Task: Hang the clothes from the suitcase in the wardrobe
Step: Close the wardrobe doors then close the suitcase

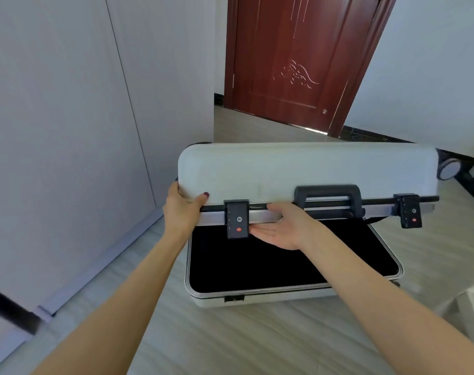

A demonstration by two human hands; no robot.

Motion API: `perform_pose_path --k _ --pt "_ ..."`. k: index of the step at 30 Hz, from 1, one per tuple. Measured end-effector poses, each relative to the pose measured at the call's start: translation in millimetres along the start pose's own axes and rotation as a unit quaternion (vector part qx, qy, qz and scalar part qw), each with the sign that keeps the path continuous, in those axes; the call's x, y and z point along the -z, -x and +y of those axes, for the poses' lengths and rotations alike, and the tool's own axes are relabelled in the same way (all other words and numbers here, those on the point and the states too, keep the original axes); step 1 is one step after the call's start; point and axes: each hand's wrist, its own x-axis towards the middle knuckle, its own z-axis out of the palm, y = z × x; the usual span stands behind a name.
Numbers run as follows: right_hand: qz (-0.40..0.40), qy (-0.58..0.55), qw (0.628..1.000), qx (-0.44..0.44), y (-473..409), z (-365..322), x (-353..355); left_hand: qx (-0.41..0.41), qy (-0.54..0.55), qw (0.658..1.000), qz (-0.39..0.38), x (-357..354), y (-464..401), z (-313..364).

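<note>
Gripping suitcase lid (298, 169): left hand (181, 209); right hand (282, 228) flat beneath; interior black, contents indiscernible.

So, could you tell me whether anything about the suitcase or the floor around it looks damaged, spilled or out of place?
Nothing stands out. The suitcase lies flat on the floor, its lid partly raised by the left hand at the corner and the right hand under the rim. Shell, latches and handle look intact. The inside is too dark to judge.
</note>
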Motion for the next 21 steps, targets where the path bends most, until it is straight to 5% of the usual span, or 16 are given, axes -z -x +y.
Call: perform_pose_path --k 5,12,16,21 --pt "0.038 0.236 0.971 -0.020 -10.7 22.7 21.9 0.023 -0.022 0.999 -0.014 -7.9 14.5 -32.2" --pt "0.123 0.518 0.842 0.092 -38.4 50.7 38.5 0.086 -0.046 0.993 -0.063 -18.3 29.0 -91.3" --pt "0.141 0.667 0.704 0.197 -50.3 65.8 45.4 0.094 -0.063 0.989 -0.091 -19.8 28.5 -112.0" --pt "0.199 0.773 0.424 0.429 -60.2 57.6 41.7 0.070 -0.062 0.992 -0.087 -22.5 22.1 -120.7"
